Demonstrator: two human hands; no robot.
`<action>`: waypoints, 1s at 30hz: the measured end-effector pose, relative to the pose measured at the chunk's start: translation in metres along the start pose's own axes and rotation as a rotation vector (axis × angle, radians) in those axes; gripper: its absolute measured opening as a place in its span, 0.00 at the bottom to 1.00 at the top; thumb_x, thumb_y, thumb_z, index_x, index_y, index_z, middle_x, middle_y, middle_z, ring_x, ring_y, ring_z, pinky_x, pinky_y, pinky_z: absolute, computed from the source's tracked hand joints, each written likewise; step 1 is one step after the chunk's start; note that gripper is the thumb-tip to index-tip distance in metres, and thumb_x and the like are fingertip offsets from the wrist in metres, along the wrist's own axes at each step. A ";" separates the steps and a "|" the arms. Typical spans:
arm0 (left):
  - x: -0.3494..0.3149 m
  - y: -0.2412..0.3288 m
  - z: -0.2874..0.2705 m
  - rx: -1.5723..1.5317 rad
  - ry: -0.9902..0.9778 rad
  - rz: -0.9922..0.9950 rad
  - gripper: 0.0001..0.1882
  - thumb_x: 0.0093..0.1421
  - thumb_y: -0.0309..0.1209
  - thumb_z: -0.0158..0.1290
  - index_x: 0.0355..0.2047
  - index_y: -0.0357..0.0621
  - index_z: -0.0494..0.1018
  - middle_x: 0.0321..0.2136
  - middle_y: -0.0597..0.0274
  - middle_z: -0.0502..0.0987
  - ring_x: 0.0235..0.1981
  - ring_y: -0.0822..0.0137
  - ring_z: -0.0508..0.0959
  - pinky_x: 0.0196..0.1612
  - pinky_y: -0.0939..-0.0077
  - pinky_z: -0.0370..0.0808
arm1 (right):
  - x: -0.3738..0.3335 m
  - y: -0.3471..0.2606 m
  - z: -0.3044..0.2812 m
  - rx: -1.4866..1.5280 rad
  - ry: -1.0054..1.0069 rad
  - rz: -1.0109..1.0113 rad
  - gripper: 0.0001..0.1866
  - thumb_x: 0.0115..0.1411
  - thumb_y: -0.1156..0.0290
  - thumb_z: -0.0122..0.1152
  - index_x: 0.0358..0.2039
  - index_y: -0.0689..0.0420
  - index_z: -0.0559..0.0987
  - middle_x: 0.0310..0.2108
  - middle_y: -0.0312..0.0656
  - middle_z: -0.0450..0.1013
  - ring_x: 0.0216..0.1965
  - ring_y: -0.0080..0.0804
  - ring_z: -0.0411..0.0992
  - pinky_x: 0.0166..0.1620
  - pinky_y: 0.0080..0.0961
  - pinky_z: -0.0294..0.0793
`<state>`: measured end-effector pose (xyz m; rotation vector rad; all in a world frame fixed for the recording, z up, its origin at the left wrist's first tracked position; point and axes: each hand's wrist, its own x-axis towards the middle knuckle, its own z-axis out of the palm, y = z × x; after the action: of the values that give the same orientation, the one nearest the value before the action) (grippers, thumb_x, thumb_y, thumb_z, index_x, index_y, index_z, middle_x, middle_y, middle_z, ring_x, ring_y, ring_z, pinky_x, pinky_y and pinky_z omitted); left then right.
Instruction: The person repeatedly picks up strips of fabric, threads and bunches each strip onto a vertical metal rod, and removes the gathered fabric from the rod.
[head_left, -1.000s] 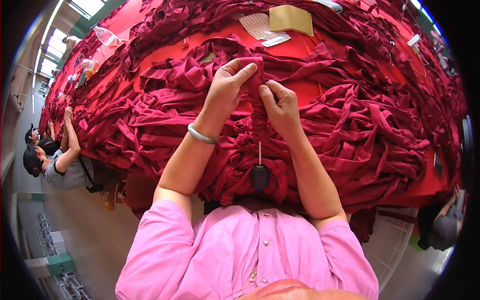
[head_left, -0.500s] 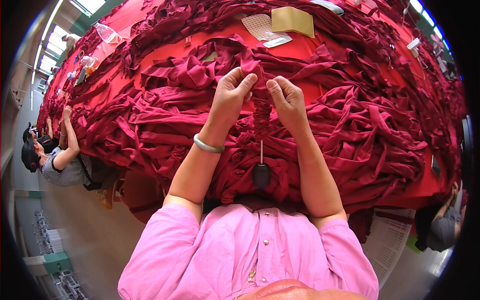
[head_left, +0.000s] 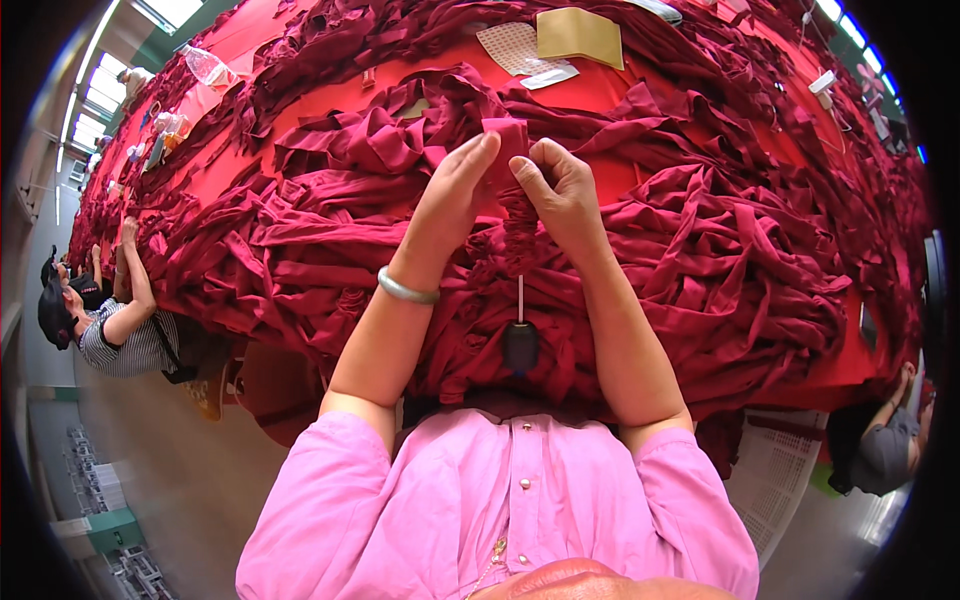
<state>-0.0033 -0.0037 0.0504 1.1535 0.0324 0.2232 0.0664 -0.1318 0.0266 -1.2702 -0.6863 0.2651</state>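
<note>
A long dark-red fabric strip [head_left: 505,135] runs between my hands, its lower part bunched in tight gathers [head_left: 519,235] around a thin metal rod [head_left: 520,297]. The rod rises from a black handle [head_left: 520,347], like a screwdriver standing point away from me. My right hand [head_left: 562,195] pinches the strip's right edge between thumb and bent fingers, just above the gathers. On the other side, my left hand [head_left: 452,190] has its fingers stretched out straight beside the strip; its palm side is partly hidden. A bangle circles my left wrist.
Heaps of dark-red strips [head_left: 720,250] cover the red tabletop [head_left: 400,85]. A tan folded sheet [head_left: 580,38] and patterned paper [head_left: 512,48] lie at the far side, a plastic bottle [head_left: 207,66] far left. Other people work at the left [head_left: 125,335] and right [head_left: 888,450] edges.
My left hand has gone from a thumb-and-finger pinch on the strip to straightened fingers. My right hand has shifted slightly left and keeps its pinch.
</note>
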 end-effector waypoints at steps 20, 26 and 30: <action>0.059 0.021 -0.016 -0.424 -0.072 -0.025 0.24 0.70 0.36 0.33 0.52 0.23 0.63 0.49 0.40 0.72 0.51 0.51 0.73 0.57 0.59 0.69 | -0.009 -0.006 0.000 -0.082 -0.015 -0.005 0.13 0.61 0.73 0.56 0.22 0.58 0.66 0.17 0.24 0.54 0.20 0.10 0.50 0.20 0.16 0.48; 0.065 0.023 -0.023 -0.468 -0.072 -0.031 0.24 0.70 0.37 0.33 0.53 0.25 0.63 0.51 0.39 0.71 0.53 0.50 0.72 0.58 0.61 0.68 | -0.010 -0.009 0.002 -0.095 -0.014 -0.003 0.13 0.61 0.72 0.56 0.22 0.58 0.66 0.17 0.24 0.54 0.19 0.09 0.50 0.20 0.16 0.48; 0.068 0.025 -0.021 -0.475 -0.079 -0.032 0.24 0.70 0.37 0.34 0.53 0.26 0.63 0.51 0.40 0.71 0.53 0.50 0.72 0.58 0.62 0.68 | -0.010 -0.009 0.000 -0.101 -0.015 -0.012 0.13 0.62 0.72 0.56 0.22 0.57 0.66 0.17 0.24 0.54 0.19 0.10 0.50 0.20 0.16 0.47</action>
<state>0.0564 0.0381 0.0705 0.6874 -0.0686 0.1455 0.0570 -0.1397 0.0318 -1.3612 -0.7269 0.2325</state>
